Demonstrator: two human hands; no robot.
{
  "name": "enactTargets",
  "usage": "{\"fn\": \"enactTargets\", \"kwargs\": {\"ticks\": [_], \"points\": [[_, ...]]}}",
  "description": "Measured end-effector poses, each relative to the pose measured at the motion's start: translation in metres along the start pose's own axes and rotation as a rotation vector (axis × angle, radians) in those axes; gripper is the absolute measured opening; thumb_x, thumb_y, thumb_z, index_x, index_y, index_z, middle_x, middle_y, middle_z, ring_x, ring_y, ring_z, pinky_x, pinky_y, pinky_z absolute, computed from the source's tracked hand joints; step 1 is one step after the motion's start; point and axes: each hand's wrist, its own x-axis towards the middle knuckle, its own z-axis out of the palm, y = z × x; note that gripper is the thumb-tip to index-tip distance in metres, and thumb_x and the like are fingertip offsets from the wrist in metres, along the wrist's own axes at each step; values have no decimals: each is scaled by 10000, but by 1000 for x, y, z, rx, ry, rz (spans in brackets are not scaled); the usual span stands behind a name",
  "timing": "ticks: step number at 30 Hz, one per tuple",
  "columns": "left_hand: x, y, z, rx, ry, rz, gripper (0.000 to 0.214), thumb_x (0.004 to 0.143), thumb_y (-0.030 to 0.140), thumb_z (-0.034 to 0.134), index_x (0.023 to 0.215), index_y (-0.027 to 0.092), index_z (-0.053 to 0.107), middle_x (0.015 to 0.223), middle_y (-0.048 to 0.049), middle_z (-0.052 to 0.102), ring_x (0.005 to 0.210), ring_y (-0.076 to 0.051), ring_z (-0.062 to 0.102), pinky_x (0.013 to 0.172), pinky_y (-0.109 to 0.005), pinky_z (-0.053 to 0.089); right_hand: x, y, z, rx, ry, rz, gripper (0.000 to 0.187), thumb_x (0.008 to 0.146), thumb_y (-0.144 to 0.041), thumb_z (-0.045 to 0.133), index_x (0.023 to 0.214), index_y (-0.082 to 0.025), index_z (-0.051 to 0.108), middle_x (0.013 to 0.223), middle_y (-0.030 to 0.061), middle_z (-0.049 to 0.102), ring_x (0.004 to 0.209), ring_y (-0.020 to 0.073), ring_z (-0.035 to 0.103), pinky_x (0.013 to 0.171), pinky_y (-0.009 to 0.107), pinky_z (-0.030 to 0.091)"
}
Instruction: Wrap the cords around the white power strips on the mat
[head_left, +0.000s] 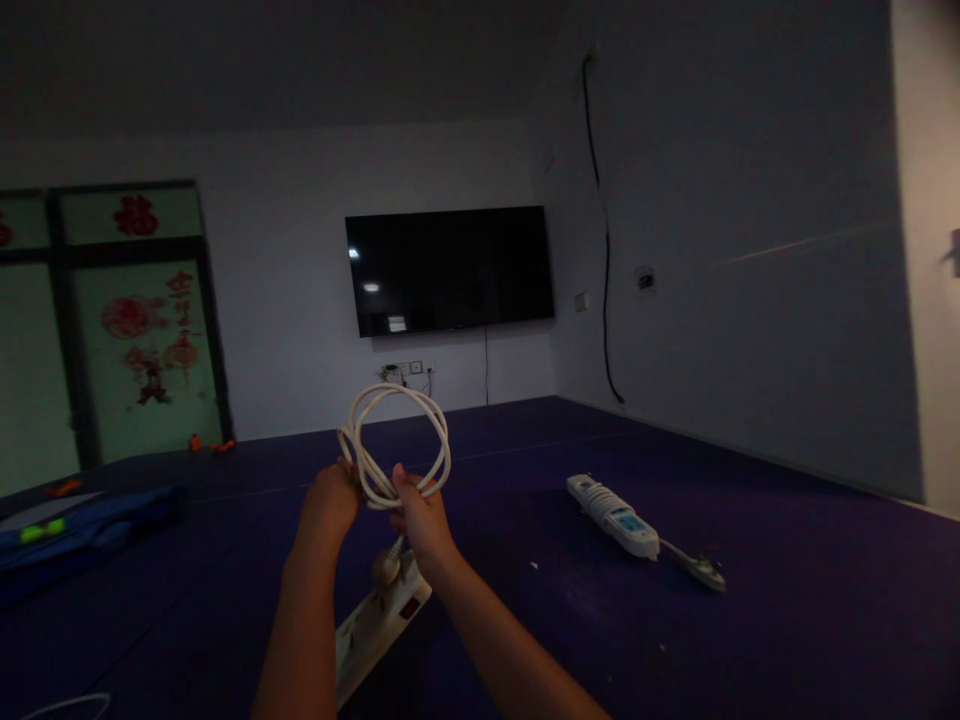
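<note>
Lower centre: right hand [421,520], fingers clamped on coiled cable [445,455]; left hand's [331,505] grip I cannot tell; plug [386,570] overlaps power strip [375,632].

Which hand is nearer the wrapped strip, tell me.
Right: the right hand is left of the wrapped strip; the left hand is farther left.

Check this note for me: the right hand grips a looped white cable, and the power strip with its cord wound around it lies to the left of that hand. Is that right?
One slip: the power strip lies to the right of the right hand, as the head view shows. The grip on the looped white cable and the wound cord stand.
</note>
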Motion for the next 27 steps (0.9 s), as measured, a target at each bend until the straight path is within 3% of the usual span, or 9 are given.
{"fn": "enactTargets", "kwargs": {"ticks": [4,8,11,13,16,20,23,27], "points": [[3,-2,-2,254,-108,-49,302,703,256,596,415,229,509,375,-29,512,536,-243,599,562,-292,369,2,5,-1,-14,70,27,453,658,-579,650,512,-173,512,339,-82,359,292,37,220,320,186,120],[4,-6,-3,316,-172,-69,458,792,521,458,466,206,529,490,-59,595,521,-232,586,563,-311,411,6,9,-7,-27,140,57,436,688,-563,633,536,-170,521,325,-98,327,269,38,206,309,188,123],[1,-5,-2,289,-171,-80,566,761,683,374,545,189,547,557,-52,607,492,-211,573,530,-312,426,8,12,-11,-26,173,70,423,697,-556,621,547,-184,488,336,-107,318,264,38,201,309,190,129],[-3,-3,-1,254,-178,-83,563,694,725,448,619,181,570,593,-38,615,491,-197,571,511,-300,433,9,13,-13,-27,178,69,422,696,-564,611,560,-186,484,345,-105,324,268,38,203,313,192,131],[-6,0,3,196,-190,-96,539,628,710,555,685,174,583,584,-26,619,492,-188,575,491,-283,439,11,16,-15,-33,167,59,456,653,-614,612,564,-184,490,351,-96,336,276,40,209,322,199,123],[-1,-6,8,126,-168,-130,457,708,627,522,664,173,560,526,-30,613,449,-185,570,457,-278,429,10,20,-14,-35,151,11,524,599,-702,590,565,-189,487,368,-93,322,304,43,205,343,209,118],[4,-14,13,83,-145,-134,318,733,481,546,618,184,543,456,-4,566,420,-173,550,442,-258,399,8,22,-13,-36,136,-42,547,599,-738,559,573,-199,472,386,-97,294,331,48,200,361,215,125],[6,-20,19,22,-143,-117,139,666,298,612,600,199,539,430,30,530,410,-149,518,430,-229,349,6,23,-12,-57,95,-85,555,586,-748,562,554,-210,427,405,-93,305,351,51,214,374,217,134]]}}
